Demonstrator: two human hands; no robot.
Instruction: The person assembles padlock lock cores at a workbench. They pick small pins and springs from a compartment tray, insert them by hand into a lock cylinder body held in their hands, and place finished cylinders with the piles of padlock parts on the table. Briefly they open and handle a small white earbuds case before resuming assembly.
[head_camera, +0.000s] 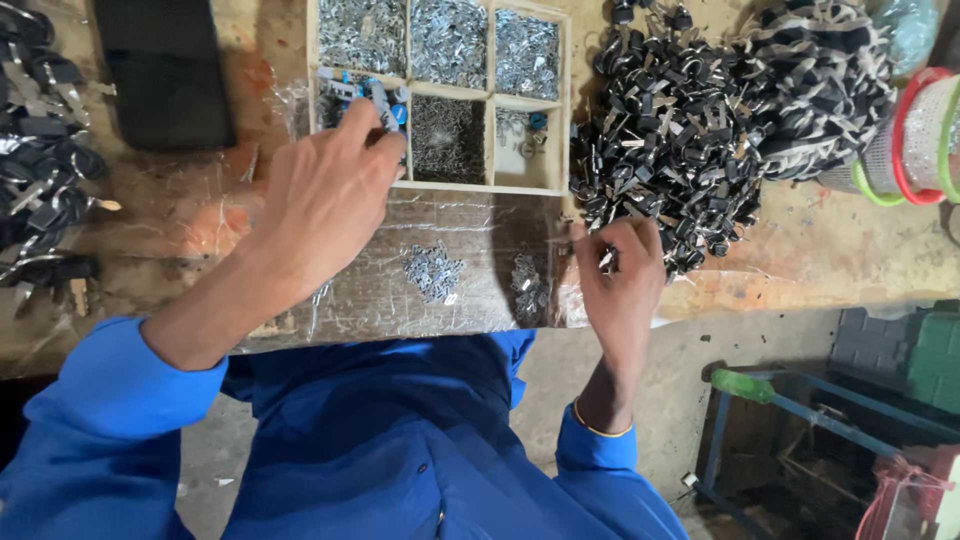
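Worn and plastic-covered, the counter (820, 250) carries a wooden tray (440, 185) split into compartments of small metal parts. Beside the tray on the right lies a big heap of black-headed keys (680, 130), and another pile of keys (40, 170) sits at the far left next to a dark phone (165, 70). Two small clusters of silver clips (433, 272) rest on the clear film just in front of the tray.

The left hand (325, 205) reaches forward into the tray's near-left compartment, where blue-and-silver pieces (365, 95) lie; its fingers curl down over them, touching, though whether anything is pinched I cannot tell. The right hand (615, 275) sits at the near edge of the key heap with its fingertips drawn together on a small key part (605, 258), held close above the counter.

The blue pieces lie straight ahead of the left hand, right under its fingertips, and the right hand is well apart from them, across the tray. The key heap lies up and to the right of the right hand, touching distance from its fingers
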